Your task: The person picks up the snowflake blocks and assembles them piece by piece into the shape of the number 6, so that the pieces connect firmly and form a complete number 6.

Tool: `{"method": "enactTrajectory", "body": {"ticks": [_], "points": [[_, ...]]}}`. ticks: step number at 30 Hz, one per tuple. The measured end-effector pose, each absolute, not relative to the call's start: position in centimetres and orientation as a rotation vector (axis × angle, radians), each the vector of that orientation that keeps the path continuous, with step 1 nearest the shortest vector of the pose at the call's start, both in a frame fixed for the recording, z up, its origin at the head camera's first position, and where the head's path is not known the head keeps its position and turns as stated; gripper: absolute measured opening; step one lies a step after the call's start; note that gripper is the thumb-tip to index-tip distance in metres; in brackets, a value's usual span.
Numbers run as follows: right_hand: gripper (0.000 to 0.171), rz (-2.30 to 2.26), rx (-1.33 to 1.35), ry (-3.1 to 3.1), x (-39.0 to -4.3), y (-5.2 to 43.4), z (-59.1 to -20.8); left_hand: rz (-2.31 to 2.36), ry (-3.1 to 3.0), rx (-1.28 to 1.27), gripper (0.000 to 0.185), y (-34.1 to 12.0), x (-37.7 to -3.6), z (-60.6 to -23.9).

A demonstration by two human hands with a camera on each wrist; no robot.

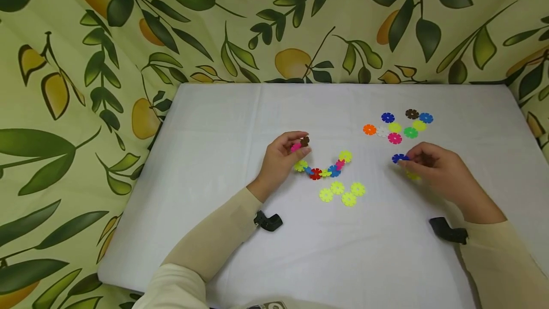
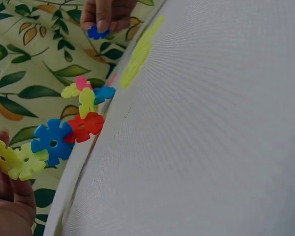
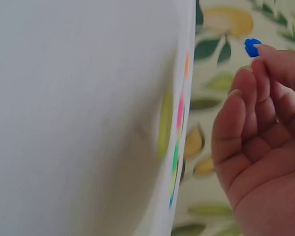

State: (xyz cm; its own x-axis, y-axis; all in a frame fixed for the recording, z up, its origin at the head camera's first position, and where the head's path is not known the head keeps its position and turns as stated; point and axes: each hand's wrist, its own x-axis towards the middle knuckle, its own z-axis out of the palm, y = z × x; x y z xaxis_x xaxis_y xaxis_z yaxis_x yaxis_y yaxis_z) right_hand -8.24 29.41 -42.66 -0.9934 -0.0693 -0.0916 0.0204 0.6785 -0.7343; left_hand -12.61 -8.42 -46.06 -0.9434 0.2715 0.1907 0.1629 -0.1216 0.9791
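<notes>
The left hand [image 1: 280,159] pinched the flower chain [image 1: 322,168] by one end. The right hand [image 1: 437,168] pinched a blue flower [image 1: 399,158]. A hard push could have snapped the chain apart.

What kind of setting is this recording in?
Probably a makeshift tabletop craft or play station: a white cloth-covered table, a lemon-and-leaf print fabric backdrop, and loose colourful plastic flower-shaped interlocking discs.
</notes>
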Motion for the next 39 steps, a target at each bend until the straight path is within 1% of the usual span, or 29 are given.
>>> {"method": "enactTrajectory", "body": {"ticks": [8, 17, 23, 33, 39], "points": [[0.009, -1.484, -0.277, 2.666, -9.4, 23.4, -42.2, 2.288, 2.035, 0.543, 0.038, -8.4, -12.4, -45.8], [0.011, -1.69, -0.548, 2.578, -10.1, 18.7, -41.5, 2.257, 1.941, 0.694, 0.039, -8.2, -12.1, -45.5], [0.011, -1.715, -0.621, 2.554, -10.4, 17.5, -41.0, 2.207, 1.971, 0.772, 0.038, -8.1, -12.0, -45.3], [0.01, -1.636, -0.696, 2.609, -10.4, 17.3, -40.5, 2.137, 2.043, 0.947, 0.038, -8.2, -12.0, -45.4], [0.011, -1.606, -0.767, 2.666, -10.2, 17.2, -40.0, 2.14, 2.045, 0.965, 0.039, -8.2, -12.0, -45.5]]}}
